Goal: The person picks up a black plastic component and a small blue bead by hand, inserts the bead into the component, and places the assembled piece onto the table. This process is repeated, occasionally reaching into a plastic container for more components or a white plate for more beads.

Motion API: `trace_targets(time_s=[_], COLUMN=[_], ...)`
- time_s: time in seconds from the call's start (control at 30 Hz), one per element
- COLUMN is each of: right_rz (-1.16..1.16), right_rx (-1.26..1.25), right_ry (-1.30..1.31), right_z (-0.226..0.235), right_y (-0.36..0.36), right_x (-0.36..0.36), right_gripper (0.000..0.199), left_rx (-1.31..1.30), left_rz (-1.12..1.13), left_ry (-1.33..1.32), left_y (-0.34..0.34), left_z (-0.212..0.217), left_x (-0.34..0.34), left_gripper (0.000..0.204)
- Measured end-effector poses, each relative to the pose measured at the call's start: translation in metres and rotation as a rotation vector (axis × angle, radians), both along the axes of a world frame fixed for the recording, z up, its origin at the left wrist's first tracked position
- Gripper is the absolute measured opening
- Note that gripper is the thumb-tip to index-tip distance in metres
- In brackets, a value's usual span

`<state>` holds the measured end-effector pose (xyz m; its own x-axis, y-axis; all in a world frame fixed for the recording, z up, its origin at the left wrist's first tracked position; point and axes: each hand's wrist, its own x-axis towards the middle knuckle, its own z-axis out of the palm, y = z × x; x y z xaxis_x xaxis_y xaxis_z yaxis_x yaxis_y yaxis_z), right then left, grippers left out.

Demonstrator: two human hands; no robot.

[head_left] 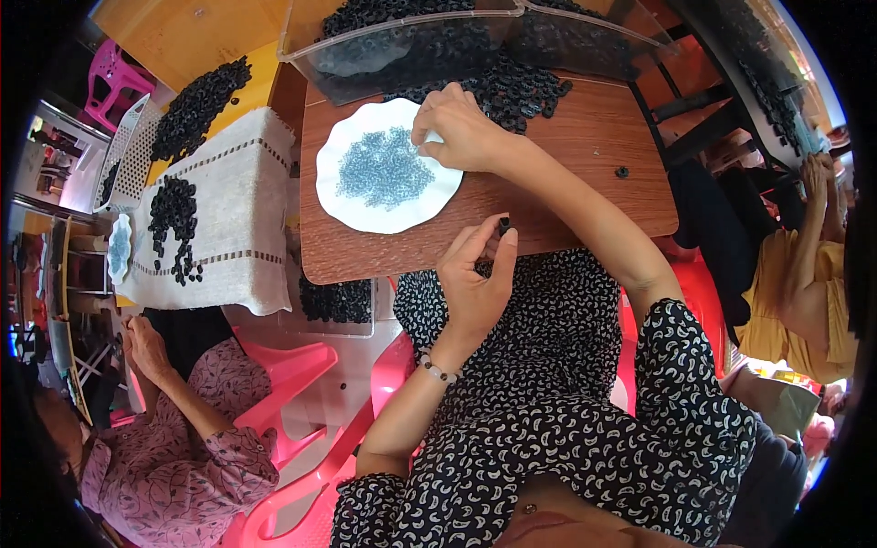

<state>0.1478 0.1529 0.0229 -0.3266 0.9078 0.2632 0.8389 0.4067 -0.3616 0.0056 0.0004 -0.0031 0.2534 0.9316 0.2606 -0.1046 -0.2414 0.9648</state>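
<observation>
Between the thumb and fingers of my left hand (pixel 477 279) is a small black part (pixel 503 225), held just past the near edge of the wooden table. My right hand (pixel 464 130) reaches over the right side of a white scalloped plate (pixel 338 208), its fingertips pinched together beside the pile of tiny clear bluish pieces (pixel 385 169) on it. Whatever those fingertips hold is too small to make out. Beyond my right hand, many loose black ring-like parts (pixel 525 91) lie on the table.
A clear plastic bin (pixel 402 55) of black parts stands at the table's far edge. One black part (pixel 622 172) lies alone at right. To the left, a cloth-covered table (pixel 242 210) bears black parts (pixel 174 224). Co-workers sit at left (pixel 174 457) and right (pixel 799 292).
</observation>
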Motion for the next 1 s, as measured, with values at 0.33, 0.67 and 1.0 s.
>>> trace_targets(time_s=[0.33, 0.67, 1.0], right_rz=[0.025, 0.064, 0.173], right_rx=[0.012, 0.000, -0.489], right_ry=[0.125, 0.251, 0.610], right_z=[0.006, 0.004, 0.052], right_y=[-0.004, -0.003, -0.071], right_x=[0.011, 0.025, 0.043], right_gripper=[0.011, 0.018, 0.030], left_rx=[-0.024, -0.093, -0.125], left_rz=[-0.002, -0.017, 0.071], left_ry=[-0.001, -0.015, -0.144], left_y=[-0.001, -0.001, 0.003], left_z=[0.001, -0.005, -0.006], left_x=[0.001, 0.005, 0.001], left_gripper=[0.025, 0.027, 0.027])
